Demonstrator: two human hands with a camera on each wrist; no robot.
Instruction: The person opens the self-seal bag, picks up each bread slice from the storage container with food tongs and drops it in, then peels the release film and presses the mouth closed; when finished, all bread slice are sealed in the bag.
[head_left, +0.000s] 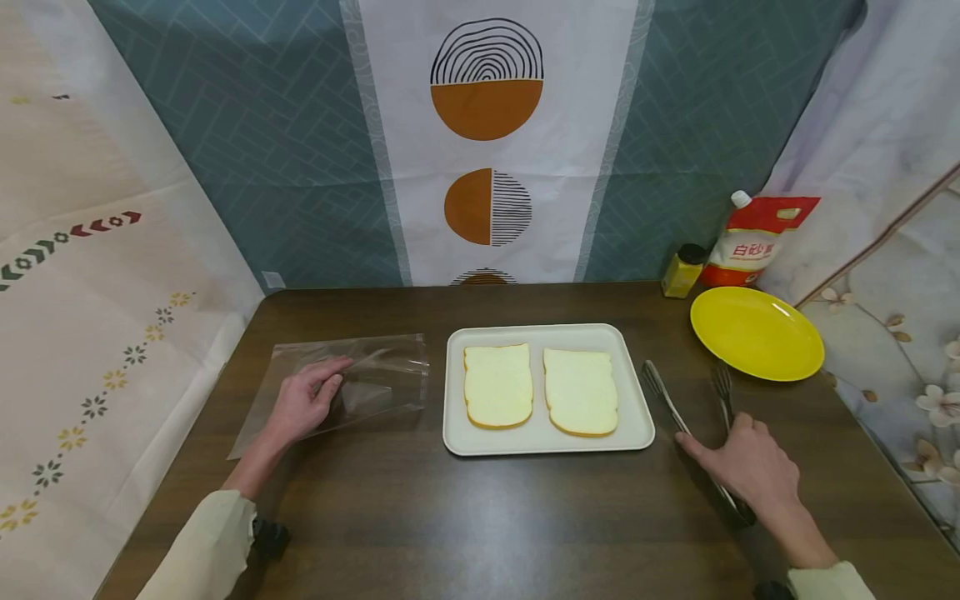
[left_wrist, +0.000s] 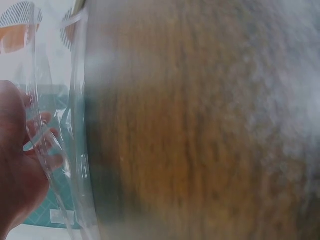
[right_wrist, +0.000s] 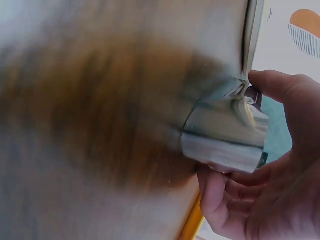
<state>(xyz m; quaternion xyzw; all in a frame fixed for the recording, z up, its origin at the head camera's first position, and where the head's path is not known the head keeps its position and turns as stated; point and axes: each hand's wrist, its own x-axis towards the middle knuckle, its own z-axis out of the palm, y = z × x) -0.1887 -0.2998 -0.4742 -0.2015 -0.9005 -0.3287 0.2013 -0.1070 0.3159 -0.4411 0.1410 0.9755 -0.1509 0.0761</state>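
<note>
On the left, my left hand (head_left: 307, 396) pinches a clear plastic bag (head_left: 390, 375) at its upper middle. The left wrist view has its fingers (left_wrist: 40, 130) showing through the film. At the right, my right hand (head_left: 757, 467) holds metal tongs (head_left: 663, 392), thumb on one arm and fingers on the other, with their two tips spread apart and pointing away from me. The shiny bent end of the tongs (right_wrist: 225, 140) shows close up in the right wrist view. Between the hands, two slices of bread (head_left: 498, 387) lie side by side on a white tray (head_left: 551, 446).
Behind the right hand lies a yellow plate (head_left: 757, 333). A small yellow jar with a black lid (head_left: 682, 271) and a red and white pouch (head_left: 753, 242) stand at the back right corner. Patterned cloth hangs along the back and both sides of the brown table (head_left: 487, 517).
</note>
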